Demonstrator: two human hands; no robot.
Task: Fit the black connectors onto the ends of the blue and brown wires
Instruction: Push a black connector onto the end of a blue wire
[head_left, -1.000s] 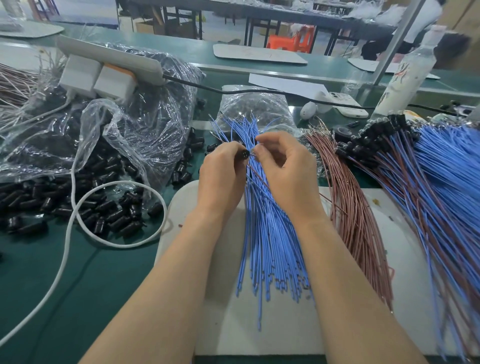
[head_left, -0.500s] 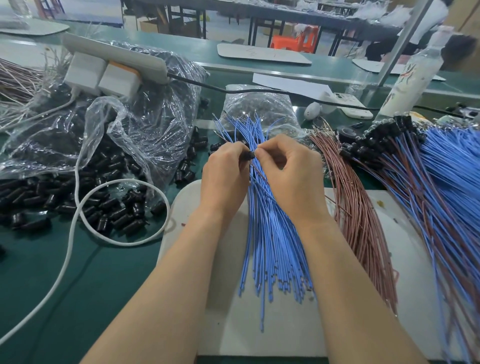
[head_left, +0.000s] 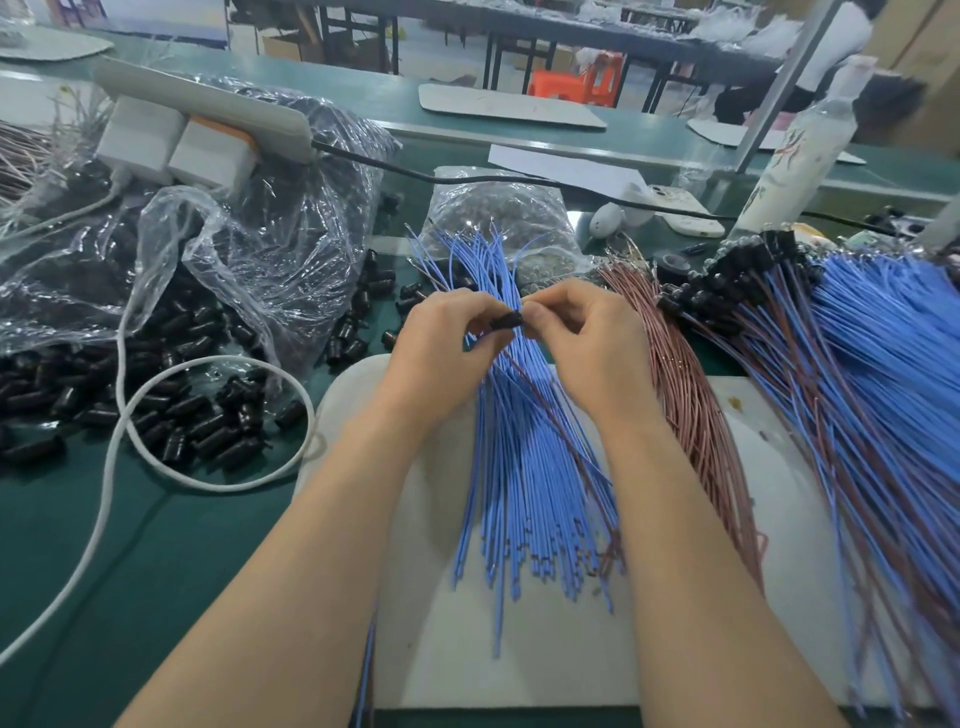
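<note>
A: Where do we have the black connector (head_left: 506, 321)?

B: Just above the middle of the frame, between our two hands, over the far part of the blue wires (head_left: 524, 467). Our left hand (head_left: 441, 338) has its fingers curled and pinches the connector's left end. Our right hand (head_left: 587, 343) pinches the right end with thumb and forefinger, and its other fingers are curled.

A: Is a wire going into it?

B: We cannot tell, because our fingertips hide that end. One thin brown strand runs from under our hands down toward the lower right, across the blue bundle.

A: And the stock?

B: The blue wires fan out on the white board (head_left: 519, 649) at lower centre, their near ends bare. The brown wires (head_left: 691, 405) lie just beside them on the right. Further right, a heap of blue and brown leads (head_left: 857, 389) has black connectors at its far ends.

A: Loose connectors?

B: A pile of them (head_left: 197, 421) lies on the green bench (head_left: 104, 545) at the left, spilling from a clear plastic bag (head_left: 249, 249). A white cable (head_left: 119, 441) loops over the pile. A white power strip (head_left: 208, 104) rests on the bag at upper left, and a bottle (head_left: 800, 150) stands at upper right.
</note>
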